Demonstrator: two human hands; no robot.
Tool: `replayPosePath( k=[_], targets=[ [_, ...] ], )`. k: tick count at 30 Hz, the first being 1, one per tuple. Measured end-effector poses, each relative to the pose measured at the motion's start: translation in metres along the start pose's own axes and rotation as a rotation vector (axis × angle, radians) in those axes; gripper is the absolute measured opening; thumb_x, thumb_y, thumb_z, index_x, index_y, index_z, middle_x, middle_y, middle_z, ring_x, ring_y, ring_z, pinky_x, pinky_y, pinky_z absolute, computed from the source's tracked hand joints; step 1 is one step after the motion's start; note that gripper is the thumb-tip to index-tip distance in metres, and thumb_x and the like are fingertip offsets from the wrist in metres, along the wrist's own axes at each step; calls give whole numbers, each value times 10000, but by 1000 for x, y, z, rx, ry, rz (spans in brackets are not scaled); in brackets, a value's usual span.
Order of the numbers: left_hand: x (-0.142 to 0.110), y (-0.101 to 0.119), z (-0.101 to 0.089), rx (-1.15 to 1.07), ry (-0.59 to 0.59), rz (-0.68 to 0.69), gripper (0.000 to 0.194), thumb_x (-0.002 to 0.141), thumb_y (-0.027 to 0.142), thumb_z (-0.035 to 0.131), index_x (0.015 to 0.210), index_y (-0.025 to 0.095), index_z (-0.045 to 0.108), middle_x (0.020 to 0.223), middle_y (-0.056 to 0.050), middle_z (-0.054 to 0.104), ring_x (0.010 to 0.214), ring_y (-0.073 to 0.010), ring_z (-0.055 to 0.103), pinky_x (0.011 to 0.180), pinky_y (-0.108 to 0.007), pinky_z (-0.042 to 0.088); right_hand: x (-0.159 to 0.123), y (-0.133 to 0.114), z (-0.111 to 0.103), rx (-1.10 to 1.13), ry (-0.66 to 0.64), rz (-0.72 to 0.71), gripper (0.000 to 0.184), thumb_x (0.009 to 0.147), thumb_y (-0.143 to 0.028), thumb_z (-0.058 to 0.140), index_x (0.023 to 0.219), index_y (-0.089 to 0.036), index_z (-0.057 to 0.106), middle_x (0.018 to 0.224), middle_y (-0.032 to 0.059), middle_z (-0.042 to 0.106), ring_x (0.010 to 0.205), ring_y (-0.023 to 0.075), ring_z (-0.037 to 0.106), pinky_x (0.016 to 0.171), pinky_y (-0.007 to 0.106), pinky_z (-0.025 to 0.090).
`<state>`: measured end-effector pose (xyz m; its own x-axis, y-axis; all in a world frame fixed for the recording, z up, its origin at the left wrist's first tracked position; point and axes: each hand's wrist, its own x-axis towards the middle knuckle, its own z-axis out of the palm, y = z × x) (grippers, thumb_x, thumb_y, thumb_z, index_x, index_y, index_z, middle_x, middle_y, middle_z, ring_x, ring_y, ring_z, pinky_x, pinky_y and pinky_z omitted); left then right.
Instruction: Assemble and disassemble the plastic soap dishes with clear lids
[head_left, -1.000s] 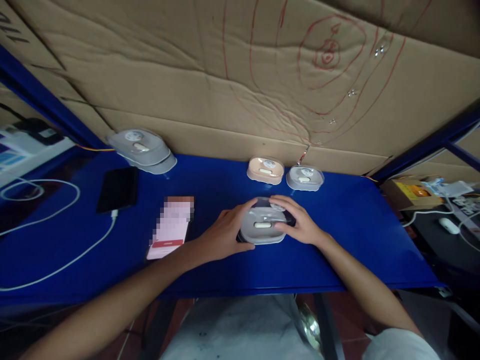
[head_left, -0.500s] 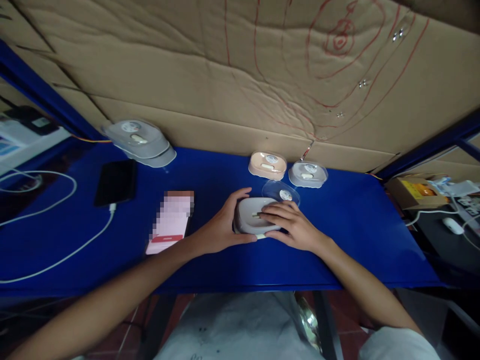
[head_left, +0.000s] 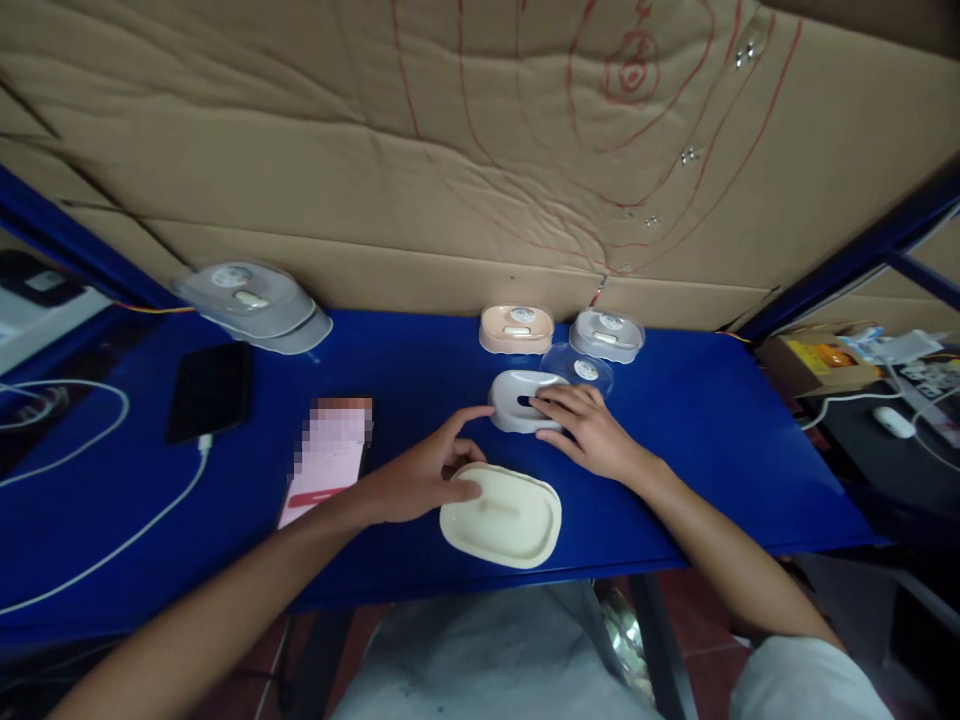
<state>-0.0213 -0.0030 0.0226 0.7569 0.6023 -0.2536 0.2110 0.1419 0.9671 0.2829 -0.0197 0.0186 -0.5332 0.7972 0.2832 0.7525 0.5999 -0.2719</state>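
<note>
My left hand [head_left: 424, 478] pinches a cream oval tray [head_left: 514, 540] by its far left edge, thumb on top, holding it tilted near the front of the table. Its index finger reaches out to the left end of a grey oval case part [head_left: 512, 408]. My right hand [head_left: 589, 430] grips that grey part from the right, its fingers over the top at a dark oval hole and its thumb at the near side. Just behind lies a clear oval lid [head_left: 600, 378] with a round label, partly hidden by the grey part and my right hand.
A peach case [head_left: 517, 338] and a grey case [head_left: 606, 340] with clear lids stand at the back. Stacked grey cases [head_left: 251, 300] are at the far left. A lit phone [head_left: 330, 450], a black phone [head_left: 210, 390] and a white cable [head_left: 150, 545] lie left.
The cream tray has come away from the grey part and moved toward me in my left hand. The grey part now shows a dark hole under my right fingers.
</note>
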Motion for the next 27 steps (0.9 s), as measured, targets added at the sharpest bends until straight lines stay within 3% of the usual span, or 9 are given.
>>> replayPosePath(
  k=[3,5,8,10,13,16,21,24,27],
  targets=[
    [5,4,-2,-114,65,-37,727,827,364,817,1458,229,482,957,0,661,875,-182,650,785,-310,467,-1,-4,0,10,-28,-49,493,1124,-441,387,1558,-238,501,1531,141,597,1471,309,498,1219,581,318],
    [8,6,-2,-150,162,-36,640,811,372,839,1371,225,567,989,-12,681,911,-187,657,816,-313,472,-2,-11,-2,72,10,-123,572,1117,-529,343,1613,-253,415,1586,138,540,1505,299,457,1237,571,305],
    [10,7,-2,-174,297,12,571,801,399,848,1294,232,612,1109,-42,708,1030,-217,672,873,-324,493,-4,-24,-4,130,28,-245,755,1012,-719,460,1589,-233,448,1600,155,515,1509,319,444,1220,544,354],
    [9,7,-3,-109,273,25,519,824,418,819,1264,227,619,1153,-56,711,1038,-230,685,860,-332,517,-4,-33,-3,120,2,-304,762,962,-729,562,1527,-220,526,1567,152,554,1495,320,458,1208,525,381],
    [6,5,-2,220,226,65,330,909,379,712,1192,220,648,1123,-52,720,964,-224,696,828,-344,534,-5,-37,-1,111,-36,-340,626,1013,-628,572,1483,-215,574,1504,132,618,1438,293,523,1174,495,431],
    [3,6,1,571,320,177,202,974,314,613,1147,226,669,1133,-50,709,1020,-231,686,910,-375,530,-4,-26,-5,63,-8,-246,500,1087,-489,494,1517,-239,543,1511,118,616,1417,285,545,1156,507,444],
    [0,6,6,874,497,359,257,1054,341,521,1238,217,651,1317,-112,615,1264,-269,613,1137,-474,453,-4,11,-13,-147,152,149,448,1105,-409,436,1493,-234,577,1530,135,591,1419,335,531,1145,558,427],
    [0,2,13,1017,389,421,389,1040,441,581,1359,222,615,1510,-166,512,1414,-328,513,1176,-523,421,-5,25,-8,-200,108,247,466,1105,-429,424,1472,-199,595,1534,160,583,1420,360,525,1131,578,430],
    [1,-4,20,1190,264,435,696,956,556,692,1549,261,477,1714,-201,275,1580,-434,272,1236,-677,265,-3,25,0,-148,19,193,463,1110,-437,411,1470,-211,594,1545,145,581,1448,337,503,1156,559,419]
  ],
)
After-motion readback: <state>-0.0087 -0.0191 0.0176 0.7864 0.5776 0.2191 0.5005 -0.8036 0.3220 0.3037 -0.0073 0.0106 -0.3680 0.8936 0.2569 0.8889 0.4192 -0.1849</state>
